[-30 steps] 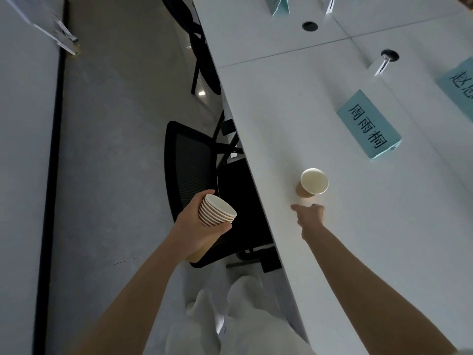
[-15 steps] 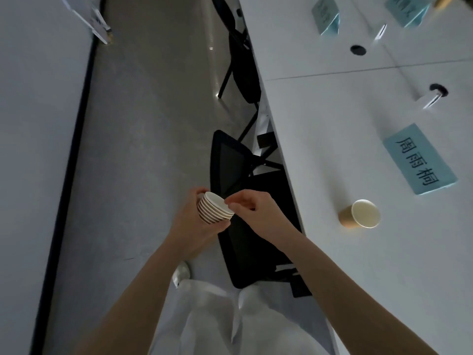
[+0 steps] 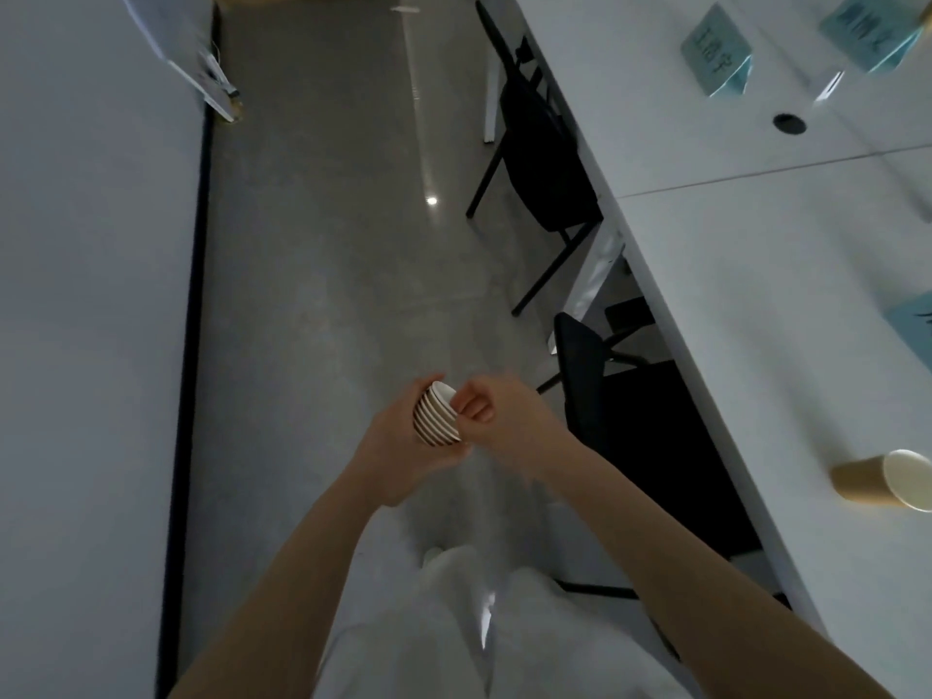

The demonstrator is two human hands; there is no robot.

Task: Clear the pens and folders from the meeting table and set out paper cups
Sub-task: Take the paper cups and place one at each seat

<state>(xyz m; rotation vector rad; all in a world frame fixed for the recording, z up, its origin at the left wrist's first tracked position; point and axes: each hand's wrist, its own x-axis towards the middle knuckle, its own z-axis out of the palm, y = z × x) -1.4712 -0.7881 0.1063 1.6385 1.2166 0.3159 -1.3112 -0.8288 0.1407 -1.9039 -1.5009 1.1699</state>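
My left hand grips a stack of nested brown paper cups with white rims, held over the floor beside the table. Fingers of my right hand pinch the rim of the top cup in that stack. One brown paper cup stands on the white meeting table near its edge, at the right of the view. No pens or folders show.
Teal name cards stand on the table at the top right, with another card at the right edge. Two black chairs are tucked along the table's edge. A grey floor aisle runs between the table and a white wall on the left.
My right hand left the cup standing on the table and came back to the stack, where it now pinches the top cup. The view has shifted left along the aisle.
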